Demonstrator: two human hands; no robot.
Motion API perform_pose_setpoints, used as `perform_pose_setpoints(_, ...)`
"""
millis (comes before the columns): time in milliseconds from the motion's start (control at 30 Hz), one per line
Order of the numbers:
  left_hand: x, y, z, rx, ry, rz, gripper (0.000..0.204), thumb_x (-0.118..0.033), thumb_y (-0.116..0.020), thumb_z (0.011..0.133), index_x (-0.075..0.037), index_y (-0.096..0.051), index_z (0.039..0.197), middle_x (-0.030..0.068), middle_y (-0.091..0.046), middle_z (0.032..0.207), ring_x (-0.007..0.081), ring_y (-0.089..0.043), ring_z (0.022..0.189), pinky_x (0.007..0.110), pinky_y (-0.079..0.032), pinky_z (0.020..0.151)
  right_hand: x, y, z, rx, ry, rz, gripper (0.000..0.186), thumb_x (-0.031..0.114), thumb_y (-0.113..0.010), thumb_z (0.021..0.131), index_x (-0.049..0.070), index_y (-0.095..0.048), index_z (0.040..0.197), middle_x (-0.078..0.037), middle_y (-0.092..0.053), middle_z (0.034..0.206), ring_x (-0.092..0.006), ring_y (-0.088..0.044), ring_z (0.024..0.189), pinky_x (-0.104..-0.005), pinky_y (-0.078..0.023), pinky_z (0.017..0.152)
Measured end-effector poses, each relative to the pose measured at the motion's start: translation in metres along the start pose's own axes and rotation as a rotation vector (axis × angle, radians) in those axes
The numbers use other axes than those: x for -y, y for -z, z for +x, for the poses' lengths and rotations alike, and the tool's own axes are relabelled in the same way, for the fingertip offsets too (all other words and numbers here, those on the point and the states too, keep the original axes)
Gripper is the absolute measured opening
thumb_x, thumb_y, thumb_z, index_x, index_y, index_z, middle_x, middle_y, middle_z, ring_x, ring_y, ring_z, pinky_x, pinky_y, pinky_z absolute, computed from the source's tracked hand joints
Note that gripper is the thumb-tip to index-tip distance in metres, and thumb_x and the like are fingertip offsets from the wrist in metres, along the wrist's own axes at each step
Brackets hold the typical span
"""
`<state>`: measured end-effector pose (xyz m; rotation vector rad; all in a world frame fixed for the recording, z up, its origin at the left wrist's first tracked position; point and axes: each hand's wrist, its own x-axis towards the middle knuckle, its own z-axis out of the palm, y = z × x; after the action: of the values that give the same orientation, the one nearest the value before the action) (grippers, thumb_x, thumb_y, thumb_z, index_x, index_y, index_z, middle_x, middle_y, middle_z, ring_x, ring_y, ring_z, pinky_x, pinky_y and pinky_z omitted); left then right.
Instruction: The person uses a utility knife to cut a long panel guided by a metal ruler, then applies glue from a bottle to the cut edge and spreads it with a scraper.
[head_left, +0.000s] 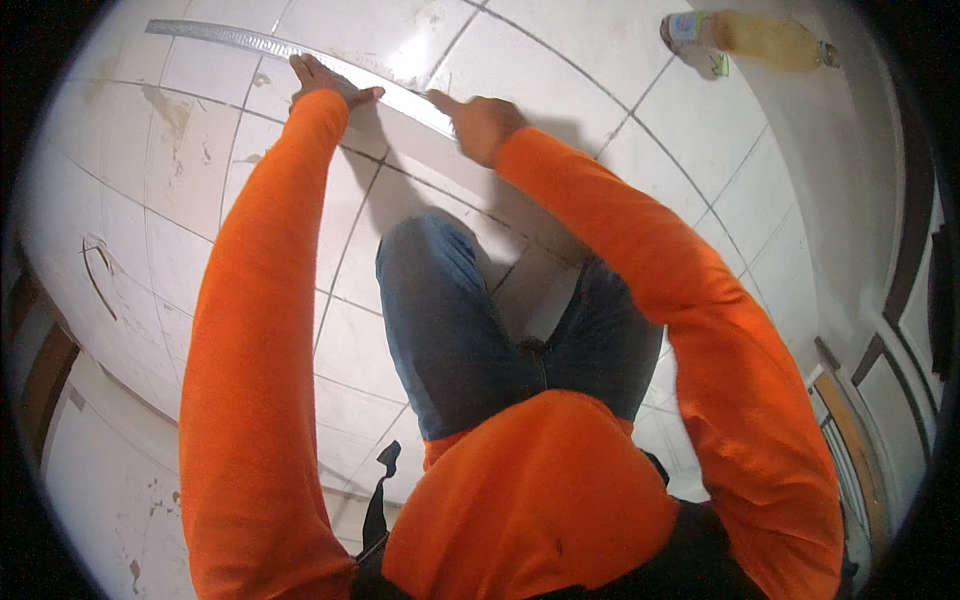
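A long grey metal strip (218,37) runs diagonally across the white tiled floor (690,130), its right part brightly lit, with a paler band along the near side. My left hand (318,82) rests on the strip with fingers and thumb spread. A little to the right, my right hand (482,125) is at the strip's lit end, fingers curled and forefinger toward the edge; what it holds is too small to make out. My bent knees in jeans are below the hands.
A plastic bottle of yellowish liquid (765,40) lies on its side at the upper right, by a pale wall (850,150). A thin bent brown piece (100,270) lies on the floor at the left. Dark-edged panels stand at the right rim.
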<state>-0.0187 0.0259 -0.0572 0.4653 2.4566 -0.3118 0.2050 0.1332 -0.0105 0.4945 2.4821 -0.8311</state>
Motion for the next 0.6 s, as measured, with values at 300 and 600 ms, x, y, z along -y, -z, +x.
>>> perform_pose_setpoints(300,0.000,-0.003,0.011,-0.033,-0.040,0.026,0.139,-0.072,-0.073,0.056,-0.002,0.004,0.148,0.0109,0.008,0.157,0.0366,-0.030,0.137,0.050,-0.043,0.102,-0.101,0.008,-0.207,0.363,-0.235,-0.241,0.053,0.016,-0.042,0.093,0.024,-0.031,0.144,-0.021,-0.066,0.087,-0.0370,-0.066,0.077,-0.0467,-0.053,0.070)
perform_pose_setpoints(600,-0.002,0.006,0.000,-0.008,-0.007,-0.012,0.142,-0.068,-0.079,0.052,0.000,0.002,0.148,0.0171,0.007,0.156,0.0412,-0.028,0.136,0.044,-0.036,0.110,-0.005,0.015,-0.003,-0.063,-0.016,-0.028,0.053,0.011,-0.046,0.088,0.018,-0.039,0.140,-0.018,-0.067,0.088,-0.0324,-0.067,0.080,-0.0448,-0.054,0.072)
